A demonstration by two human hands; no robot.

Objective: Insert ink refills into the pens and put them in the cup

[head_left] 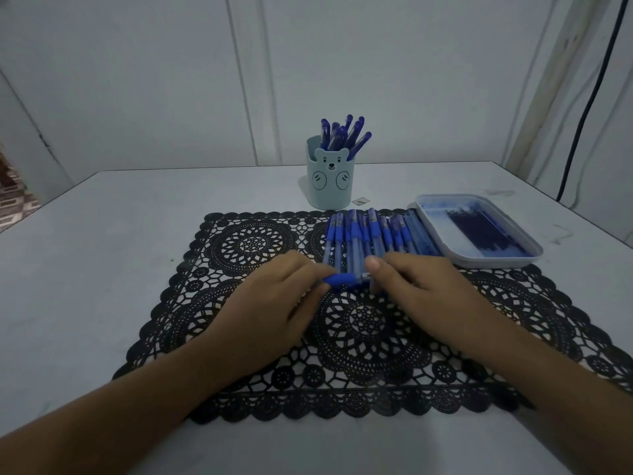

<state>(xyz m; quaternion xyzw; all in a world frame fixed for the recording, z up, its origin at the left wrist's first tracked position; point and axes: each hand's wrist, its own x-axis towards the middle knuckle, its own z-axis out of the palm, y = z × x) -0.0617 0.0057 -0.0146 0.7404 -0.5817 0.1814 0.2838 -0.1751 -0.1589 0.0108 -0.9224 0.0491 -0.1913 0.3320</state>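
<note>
Left of the left hand [274, 296], the bare grey-white tabletop [102, 252] gives wide room out to its edge. A black lace placemat [359, 341] lies under both hands, scalloped edge nearest the wrists.

The left fingers curl round the cap end of a blue-capped clear plastic pen [342, 279]. The right hand [421, 289] pinches its clear end. The pen's long axis runs left-right, cap leftward.

Beyond the hands is a row of blue-grip pens [373, 234], axes pointing away. Farther off stands a pale blue bear-faced cup [330, 193]. Beyond the right hand, a shallow grey tray [496, 262] holds dark refills [479, 231].
</note>
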